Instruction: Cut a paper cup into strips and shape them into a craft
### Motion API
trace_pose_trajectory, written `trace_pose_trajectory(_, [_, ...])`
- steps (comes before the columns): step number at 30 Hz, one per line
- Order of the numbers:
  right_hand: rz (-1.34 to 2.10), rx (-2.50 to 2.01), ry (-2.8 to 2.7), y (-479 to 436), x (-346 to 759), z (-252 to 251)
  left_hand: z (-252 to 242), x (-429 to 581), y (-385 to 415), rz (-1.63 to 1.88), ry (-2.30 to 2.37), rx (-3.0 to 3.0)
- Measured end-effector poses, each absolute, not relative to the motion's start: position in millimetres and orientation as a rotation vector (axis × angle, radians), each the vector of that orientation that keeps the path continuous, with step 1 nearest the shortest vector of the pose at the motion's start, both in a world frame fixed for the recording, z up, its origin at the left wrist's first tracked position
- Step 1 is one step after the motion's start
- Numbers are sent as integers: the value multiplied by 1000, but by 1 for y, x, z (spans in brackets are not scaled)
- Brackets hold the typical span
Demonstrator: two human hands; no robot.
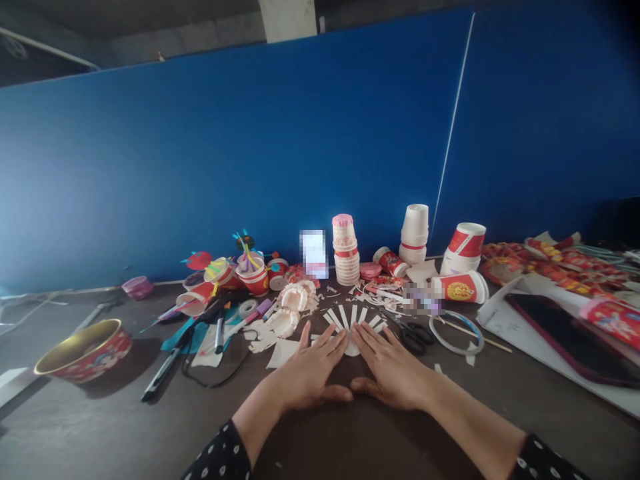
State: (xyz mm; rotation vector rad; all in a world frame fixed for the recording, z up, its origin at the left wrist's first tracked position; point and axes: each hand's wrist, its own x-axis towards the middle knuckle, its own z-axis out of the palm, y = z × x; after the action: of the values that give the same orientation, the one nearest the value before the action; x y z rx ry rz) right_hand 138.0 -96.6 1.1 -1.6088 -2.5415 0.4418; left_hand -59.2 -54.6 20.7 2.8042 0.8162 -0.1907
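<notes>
My left hand [313,370] and my right hand [387,367] lie flat side by side on the dark table [125,427], fingers stretched and spread, thumbs nearly touching. Both press on a white paper cup cut into radiating strips [353,319], which fans out beyond my fingertips. Neither hand grips anything. Black scissors [413,335] lie just right of my right hand.
Stacks of red and white paper cups [346,250] stand at the back against a blue partition [250,147]. Pens and decorated cups [253,273] are left, a red-gold bowl [83,350] far left. A white ring [457,331] and a dark tablet [570,337] lie right.
</notes>
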Motion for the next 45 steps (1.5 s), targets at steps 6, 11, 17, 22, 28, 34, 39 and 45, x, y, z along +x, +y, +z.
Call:
trace_pose_trajectory(6, [449,-1640,-2539,-96,136,3,19,-59,-57,-243,828,2730])
trace_pose_trajectory(11, [425,-1625,-2537,-96,136,3,16,-59,-57,-212,822,2757])
trace_pose_trajectory(17, [409,-1614,-2551,-95,139,-3,12,-65,-50,-173,932,2778])
trace_pose_trajectory(22, [414,-1595,-2555,-95,139,-2,3,-77,-37,-165,1102,2767])
trace_pose_trajectory(28, [383,-1581,-2538,-97,139,-1,2,-84,-27,-34,1198,2826])
trace_pose_trajectory(34, [365,-1606,-2555,-96,138,1,17,-70,-40,317,1141,3007])
trace_pose_trajectory(39, [371,-1597,-2577,-96,135,5,14,-57,-45,562,1164,3037])
trace_pose_trajectory(45, [421,-1466,-2589,-99,131,5,0,-45,-44,248,923,2985])
